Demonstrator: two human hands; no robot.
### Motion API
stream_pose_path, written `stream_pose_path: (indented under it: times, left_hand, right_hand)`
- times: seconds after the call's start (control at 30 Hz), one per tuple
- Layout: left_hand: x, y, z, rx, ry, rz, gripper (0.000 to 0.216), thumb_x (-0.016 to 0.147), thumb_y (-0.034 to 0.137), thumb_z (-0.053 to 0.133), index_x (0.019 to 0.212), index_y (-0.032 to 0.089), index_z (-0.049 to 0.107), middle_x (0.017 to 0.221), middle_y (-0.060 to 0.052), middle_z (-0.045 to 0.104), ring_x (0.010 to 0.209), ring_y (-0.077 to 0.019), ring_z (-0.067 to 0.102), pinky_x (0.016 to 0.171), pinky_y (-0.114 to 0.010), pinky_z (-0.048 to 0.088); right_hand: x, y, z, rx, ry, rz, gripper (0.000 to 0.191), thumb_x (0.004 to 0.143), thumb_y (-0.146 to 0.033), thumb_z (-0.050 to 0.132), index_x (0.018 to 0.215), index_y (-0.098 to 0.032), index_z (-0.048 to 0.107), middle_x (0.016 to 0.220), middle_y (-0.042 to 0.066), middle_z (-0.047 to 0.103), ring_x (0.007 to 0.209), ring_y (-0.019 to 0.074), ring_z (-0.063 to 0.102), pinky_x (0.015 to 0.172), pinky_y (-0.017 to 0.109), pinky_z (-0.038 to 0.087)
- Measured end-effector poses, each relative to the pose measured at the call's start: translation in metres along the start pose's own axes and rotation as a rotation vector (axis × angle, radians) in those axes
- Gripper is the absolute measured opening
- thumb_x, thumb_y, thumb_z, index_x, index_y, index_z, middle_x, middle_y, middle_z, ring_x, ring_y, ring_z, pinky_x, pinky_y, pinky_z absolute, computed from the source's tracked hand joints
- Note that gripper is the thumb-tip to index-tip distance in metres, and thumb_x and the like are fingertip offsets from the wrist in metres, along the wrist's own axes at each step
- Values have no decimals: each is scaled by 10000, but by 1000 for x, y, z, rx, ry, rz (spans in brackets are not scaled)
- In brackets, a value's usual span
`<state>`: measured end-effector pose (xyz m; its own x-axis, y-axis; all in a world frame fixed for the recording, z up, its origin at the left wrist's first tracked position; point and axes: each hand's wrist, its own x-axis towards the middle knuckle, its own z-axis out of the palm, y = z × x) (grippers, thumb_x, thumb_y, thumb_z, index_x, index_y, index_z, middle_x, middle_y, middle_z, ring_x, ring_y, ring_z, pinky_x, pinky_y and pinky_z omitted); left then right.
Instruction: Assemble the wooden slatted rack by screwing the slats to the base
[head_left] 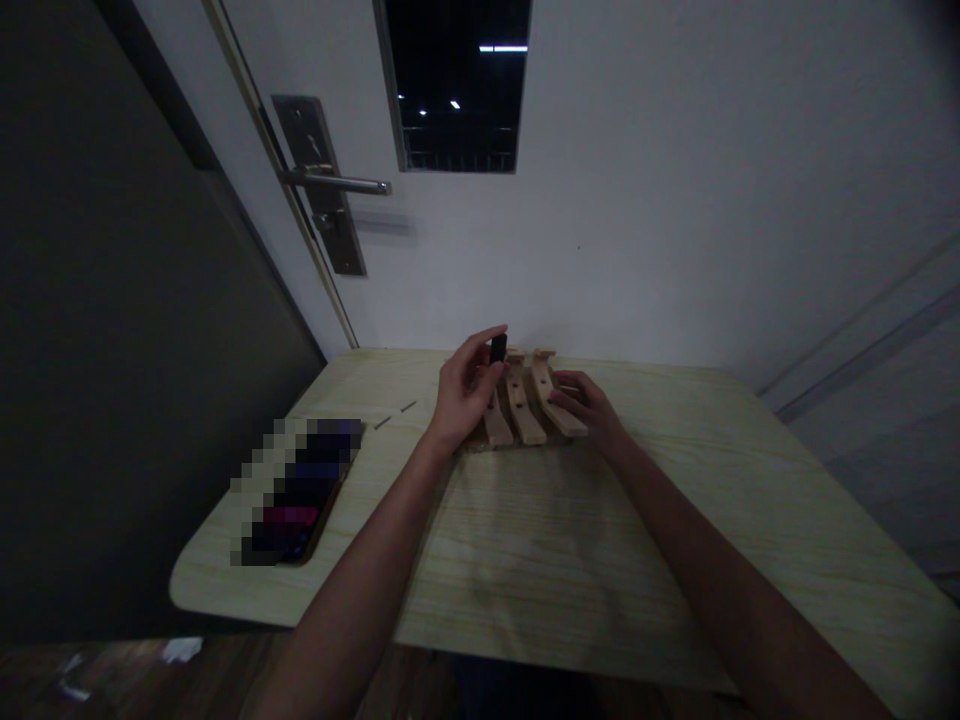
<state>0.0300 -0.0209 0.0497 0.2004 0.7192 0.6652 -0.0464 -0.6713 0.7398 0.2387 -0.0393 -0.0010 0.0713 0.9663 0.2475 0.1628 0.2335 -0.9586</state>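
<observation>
A wooden rack with several curved pale hooks (525, 408) on a brown board lies on the table, small dark holes in its hooks. My left hand (461, 398) is over the rack's left side, pinching a small black rectangular piece (498, 348) upright between thumb and fingers. At the opposite side my right hand (591, 408) is closed on the rightmost hook and the board's edge. Part of the rack's left side is hidden behind my left hand.
Two thin screws or nails (384, 422) lie left of my left hand. A phone (330, 492), partly pixelated, rests near the left edge of the pale wood-grain table (517, 560). Behind stands a white door with a metal handle (337, 184) and a dark window (461, 80).
</observation>
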Motion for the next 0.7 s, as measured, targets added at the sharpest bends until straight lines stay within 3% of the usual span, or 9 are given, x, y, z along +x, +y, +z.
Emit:
stream_pose_path:
  times: [0.1,0.33,0.7]
  left_hand:
    - [-1,0,1,-50,-13,-17,341,855,286,543,1193,271,508,978,-31,609,839,-124,606,762,-273,507]
    - [2,-1,1,35,84,3,324,718,264,705,1015,254,576,1047,-24,547,915,-137,566,755,-266,494]
    - [1,1,0,19,17,-8,323,825,269,587,1146,269,553,905,-15,608,790,-119,579,719,-258,488]
  right_hand:
    - [0,1,0,12,-3,12,417,667,-518,694,964,-255,566,1084,49,616,968,217,606,828,393,504]
    - [1,3,0,32,-2,-1,404,668,-483,704,959,-242,561,1035,50,621,939,208,610,827,388,497]
    - [0,-1,1,21,-6,14,415,666,-504,702,962,-248,564,1073,58,615,961,221,610,826,399,502]
